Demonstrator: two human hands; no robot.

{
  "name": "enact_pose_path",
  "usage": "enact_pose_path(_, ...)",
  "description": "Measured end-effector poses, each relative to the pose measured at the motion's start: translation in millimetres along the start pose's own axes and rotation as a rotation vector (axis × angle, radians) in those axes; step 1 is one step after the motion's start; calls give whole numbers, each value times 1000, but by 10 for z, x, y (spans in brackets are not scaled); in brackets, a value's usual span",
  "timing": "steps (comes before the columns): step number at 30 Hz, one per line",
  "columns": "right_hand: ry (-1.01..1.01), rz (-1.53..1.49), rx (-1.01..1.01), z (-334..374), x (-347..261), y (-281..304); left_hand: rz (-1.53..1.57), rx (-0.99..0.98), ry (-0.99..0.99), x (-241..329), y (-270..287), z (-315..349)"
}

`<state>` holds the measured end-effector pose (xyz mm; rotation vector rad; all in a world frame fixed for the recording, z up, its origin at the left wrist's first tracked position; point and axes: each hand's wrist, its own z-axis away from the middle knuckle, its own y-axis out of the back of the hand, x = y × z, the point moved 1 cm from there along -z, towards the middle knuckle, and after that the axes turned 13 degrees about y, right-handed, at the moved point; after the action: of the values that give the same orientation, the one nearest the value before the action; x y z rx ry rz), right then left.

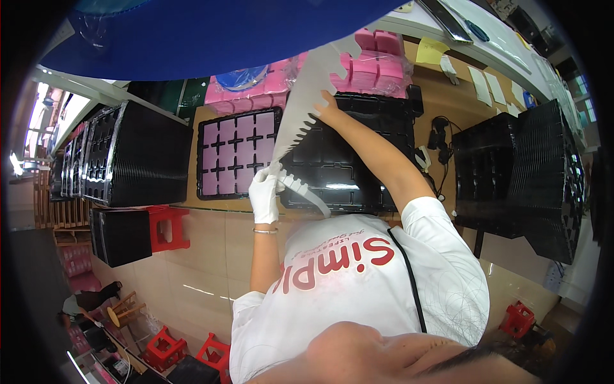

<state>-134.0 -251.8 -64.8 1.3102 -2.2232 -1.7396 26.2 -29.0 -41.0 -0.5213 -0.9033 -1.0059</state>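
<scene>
White glove on the left hand [264, 195], pinching the notched strip [300, 105] low down; it slants up over the black tray [339, 168], right hand [328, 110] at its toothed edge, grip unclear, pink stacks [374, 70] beyond!

Black tray [355, 169] glossy plastic; white strip [302, 96] matt; glove [263, 197] cloth.

Right hand [328, 110] outstretched — left hand [263, 194] nearer

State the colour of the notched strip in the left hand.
The notched strip is off-white, clearest in the head view.
</scene>
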Motion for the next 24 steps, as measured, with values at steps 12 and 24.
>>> enact_pose_path(12,159,-182,3,32,162,-167,86,-44,-63,-31,-57,-71)
enact_pose_path(24,-405,-1231,-270,1548,-954,167,93,26,-72,-36,-40,30)
